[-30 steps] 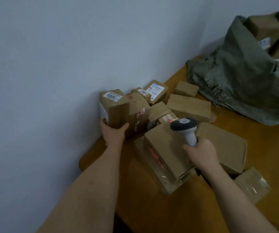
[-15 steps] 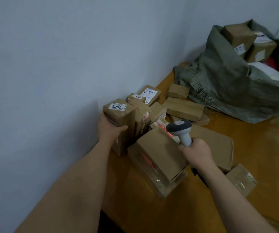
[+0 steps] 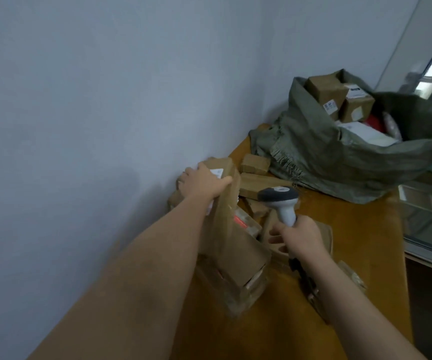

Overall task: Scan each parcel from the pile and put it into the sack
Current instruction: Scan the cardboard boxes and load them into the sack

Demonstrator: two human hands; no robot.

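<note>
My left hand (image 3: 204,181) grips the top of a tall brown cardboard parcel (image 3: 224,203) with a white label, held upright above the pile by the wall. My right hand (image 3: 300,236) grips the handle of a grey-and-white barcode scanner (image 3: 278,197), whose head sits just right of the parcel. Under both hands lies a pile of brown parcels (image 3: 238,268) on the wooden table (image 3: 352,229). A grey-green sack (image 3: 339,157) stands open at the table's far end, with several boxes (image 3: 326,93) and white mailers inside.
The wall runs close along the table's left side. Two small boxes (image 3: 255,163) lie between the pile and the sack. A flat taped packet (image 3: 352,278) sits behind my right forearm. A glass partition stands past the table's right edge.
My left hand has lifted the labelled parcel up off the table and shifted its grip to the top. The scanner hand rose slightly. The view swung right, showing more of the sack.
</note>
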